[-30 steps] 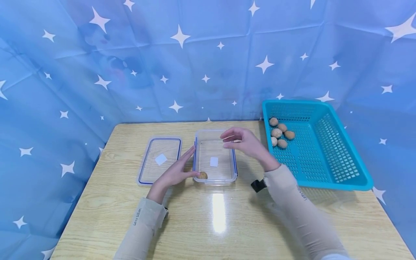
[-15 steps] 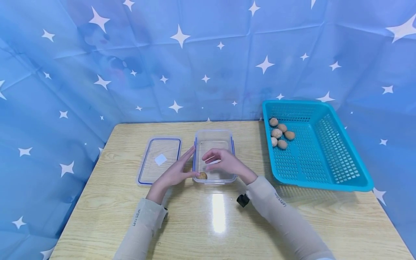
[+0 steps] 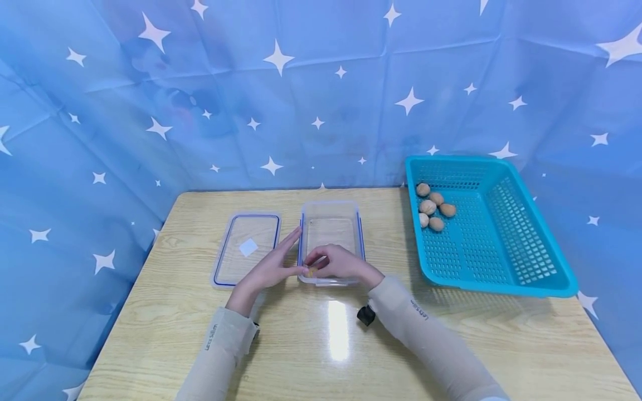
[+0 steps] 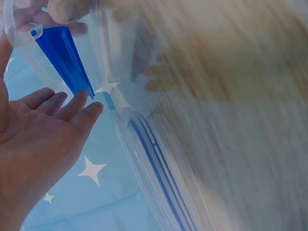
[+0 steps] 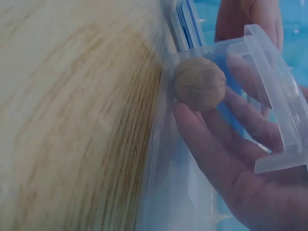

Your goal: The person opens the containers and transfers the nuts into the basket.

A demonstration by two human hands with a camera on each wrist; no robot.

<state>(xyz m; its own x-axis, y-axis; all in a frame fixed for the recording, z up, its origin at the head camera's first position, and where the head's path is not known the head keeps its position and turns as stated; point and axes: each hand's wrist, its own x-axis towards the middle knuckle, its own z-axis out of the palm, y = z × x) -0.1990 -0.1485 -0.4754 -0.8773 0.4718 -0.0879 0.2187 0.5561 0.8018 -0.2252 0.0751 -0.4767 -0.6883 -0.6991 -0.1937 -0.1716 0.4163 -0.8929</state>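
Observation:
A clear plastic food container (image 3: 331,209) with blue side latches stands uncovered on the table. In its near left corner lies a walnut (image 5: 198,83), partly covered by fingers in the head view. My right hand (image 3: 340,262) reaches inside over the near wall, thumb and fingers pinching that walnut. My left hand (image 3: 272,268) stays along the container's left side with straight fingers and the thumb at the near left corner. In the left wrist view, its fingertips are right at a hanging blue latch (image 4: 62,55).
The container's flat lid (image 3: 258,229), edged with a blue seal, lies on the table to the left. A turquoise basket (image 3: 501,286) at the right holds several walnuts (image 3: 428,207) along its left side. Behind the wooden table (image 3: 281,356) hangs a blue star-patterned cloth (image 3: 321,83).
My right hand has come left and down from above the container's right side to the walnut in the near corner and taken hold of it. The left hand has stayed in place.

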